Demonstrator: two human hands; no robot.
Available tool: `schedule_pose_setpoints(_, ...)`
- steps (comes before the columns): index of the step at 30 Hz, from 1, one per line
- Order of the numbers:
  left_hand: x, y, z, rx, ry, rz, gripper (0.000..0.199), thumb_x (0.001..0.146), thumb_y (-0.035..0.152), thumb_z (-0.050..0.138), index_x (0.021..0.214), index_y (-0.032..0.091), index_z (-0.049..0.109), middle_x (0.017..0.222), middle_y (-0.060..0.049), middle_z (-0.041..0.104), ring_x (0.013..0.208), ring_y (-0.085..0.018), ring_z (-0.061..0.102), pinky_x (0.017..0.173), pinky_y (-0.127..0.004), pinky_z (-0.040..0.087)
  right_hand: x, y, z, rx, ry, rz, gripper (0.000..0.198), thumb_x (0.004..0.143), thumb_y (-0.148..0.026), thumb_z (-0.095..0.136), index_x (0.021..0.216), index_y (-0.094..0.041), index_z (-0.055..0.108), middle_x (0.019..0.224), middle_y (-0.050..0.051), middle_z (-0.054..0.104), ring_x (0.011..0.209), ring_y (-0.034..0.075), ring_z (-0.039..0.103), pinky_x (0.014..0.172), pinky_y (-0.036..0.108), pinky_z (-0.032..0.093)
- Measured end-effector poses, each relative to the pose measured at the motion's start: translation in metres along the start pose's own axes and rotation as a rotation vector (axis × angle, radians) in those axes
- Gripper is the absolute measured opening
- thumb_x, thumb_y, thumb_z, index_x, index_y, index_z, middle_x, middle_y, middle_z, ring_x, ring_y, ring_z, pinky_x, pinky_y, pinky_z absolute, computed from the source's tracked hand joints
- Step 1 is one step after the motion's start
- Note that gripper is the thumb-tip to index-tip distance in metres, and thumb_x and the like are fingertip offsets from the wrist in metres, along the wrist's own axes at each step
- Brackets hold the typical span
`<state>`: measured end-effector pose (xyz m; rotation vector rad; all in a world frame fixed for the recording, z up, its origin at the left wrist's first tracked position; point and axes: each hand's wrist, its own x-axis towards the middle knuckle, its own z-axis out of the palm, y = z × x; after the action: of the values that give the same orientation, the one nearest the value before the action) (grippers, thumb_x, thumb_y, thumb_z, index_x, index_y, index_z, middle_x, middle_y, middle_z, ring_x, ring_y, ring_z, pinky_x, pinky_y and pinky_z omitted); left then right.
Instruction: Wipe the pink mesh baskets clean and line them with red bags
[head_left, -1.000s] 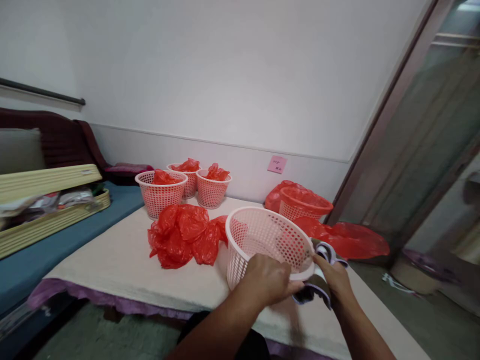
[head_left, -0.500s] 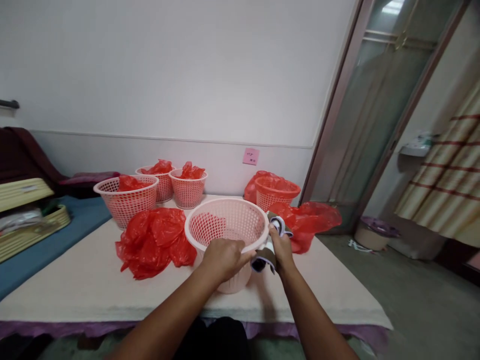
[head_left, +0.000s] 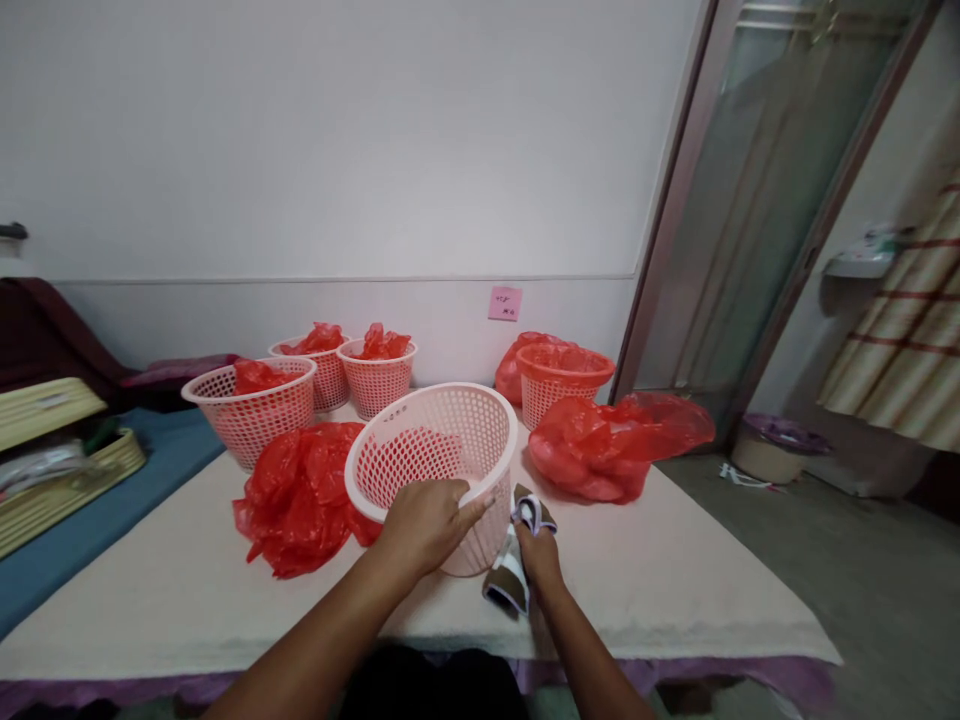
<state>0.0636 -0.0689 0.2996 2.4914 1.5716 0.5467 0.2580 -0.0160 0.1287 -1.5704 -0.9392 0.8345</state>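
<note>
My left hand grips the near rim of a pale pink perforated plastic basket, which leans to the left on the bed-like surface. Nothing of the inside shows beyond bare mesh walls. In my right hand is a folded cloth with brown and white bands and a purple edge, held low against the basket's right outer side. Left of the basket lies a crumpled red plastic bag. A fuller red plastic bag rests to the right.
Three pink baskets with red bags inside stand at the back left. A basket lined with a red bag stands at the back right, by the wall. A pink note is stuck on the wall. Far right, a bin sits on the floor.
The basket has tilted to the left, with my left hand still on its rim. My right hand has brought the cloth down from rim height to the basket's lower outer side.
</note>
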Motion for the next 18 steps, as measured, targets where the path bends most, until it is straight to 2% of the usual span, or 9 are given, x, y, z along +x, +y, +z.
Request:
schedule_pose_setpoints(2, -0.001, 0.004, 0.001, -0.050, -0.001, -0.006, 0.055, 0.091, 0.061, 0.030, 0.075, 0.021, 0.064, 0.080, -0.006, 0.071, 0.079, -0.024, 0.064, 0.068, -0.029, 0.038, -0.003, -0.009, -0.002, 0.038, -0.003, -0.005, 0.038, 0.072, -0.051, 0.052, 0.081, -0.016, 0.065, 0.073, 0.009, 0.069, 0.078, 0.028, 0.065, 0.070, 0.034, 0.046)
schedule_pose_setpoints(5, 0.003, 0.006, -0.005, -0.163, -0.007, -0.026, 0.054, 0.091, 0.060, 0.030, 0.073, 0.020, 0.061, 0.075, -0.005, 0.067, 0.074, -0.022, 0.062, 0.066, -0.029, 0.037, -0.016, -0.048, -0.001, 0.127, -0.043, -0.068, 0.051, 0.079, -0.057, 0.046, 0.096, -0.012, 0.064, 0.086, 0.012, 0.071, 0.083, 0.027, 0.065, 0.071, 0.032, 0.048)
schedule_pose_setpoints(7, 0.010, 0.007, -0.013, -0.259, -0.023, -0.042, 0.056, 0.091, 0.061, 0.027, 0.070, 0.019, 0.058, 0.068, -0.003, 0.063, 0.067, -0.019, 0.059, 0.062, -0.028, 0.038, -0.034, -0.083, 0.002, 0.205, -0.075, -0.176, 0.049, 0.083, -0.056, 0.046, 0.106, -0.015, 0.062, 0.100, 0.008, 0.071, 0.093, 0.023, 0.064, 0.078, 0.029, 0.048)
schedule_pose_setpoints(8, 0.014, 0.007, -0.018, -0.311, -0.033, -0.050, 0.057, 0.091, 0.060, 0.025, 0.068, 0.019, 0.056, 0.065, -0.002, 0.060, 0.063, -0.018, 0.057, 0.060, -0.027, 0.038, -0.046, -0.100, 0.004, 0.267, -0.088, -0.286, 0.046, 0.083, -0.051, 0.049, 0.109, -0.015, 0.061, 0.106, 0.009, 0.070, 0.097, 0.023, 0.063, 0.083, 0.029, 0.047)
schedule_pose_setpoints(11, 0.024, 0.007, -0.032, -0.457, -0.075, -0.070, 0.054, 0.091, 0.057, 0.023, 0.062, 0.019, 0.049, 0.057, 0.001, 0.051, 0.055, -0.015, 0.052, 0.054, -0.025, 0.038, -0.080, -0.135, 0.008, 0.265, -0.185, -0.469, 0.036, 0.081, -0.037, 0.055, 0.110, -0.016, 0.062, 0.100, 0.007, 0.070, 0.090, 0.022, 0.064, 0.079, 0.029, 0.047)
schedule_pose_setpoints(14, 0.029, 0.002, -0.041, -0.548, -0.070, -0.116, 0.049, 0.088, 0.055, 0.028, 0.060, 0.020, 0.045, 0.054, 0.002, 0.046, 0.053, -0.014, 0.047, 0.051, -0.024, 0.036, -0.095, -0.140, 0.012, 0.066, -0.176, -0.572, 0.019, 0.077, -0.028, 0.056, 0.090, -0.018, 0.066, 0.087, 0.005, 0.070, 0.080, 0.021, 0.063, 0.073, 0.028, 0.046)
schedule_pose_setpoints(16, 0.030, -0.003, -0.045, -0.582, -0.041, -0.161, 0.048, 0.086, 0.057, 0.030, 0.061, 0.019, 0.047, 0.056, 0.002, 0.047, 0.054, -0.014, 0.046, 0.051, -0.025, 0.036, -0.091, -0.129, 0.014, -0.076, -0.146, -0.601, 0.012, 0.075, -0.024, 0.055, 0.075, -0.019, 0.066, 0.079, 0.005, 0.070, 0.077, 0.020, 0.062, 0.070, 0.027, 0.045)
schedule_pose_setpoints(18, 0.032, -0.009, -0.047, -0.607, -0.019, -0.215, 0.049, 0.083, 0.060, 0.034, 0.061, 0.019, 0.050, 0.057, 0.001, 0.049, 0.055, -0.015, 0.047, 0.051, -0.026, 0.037, -0.079, -0.113, 0.015, -0.195, -0.114, -0.576, 0.013, 0.074, -0.020, 0.053, 0.072, -0.019, 0.066, 0.077, 0.006, 0.070, 0.074, 0.020, 0.062, 0.067, 0.026, 0.043)
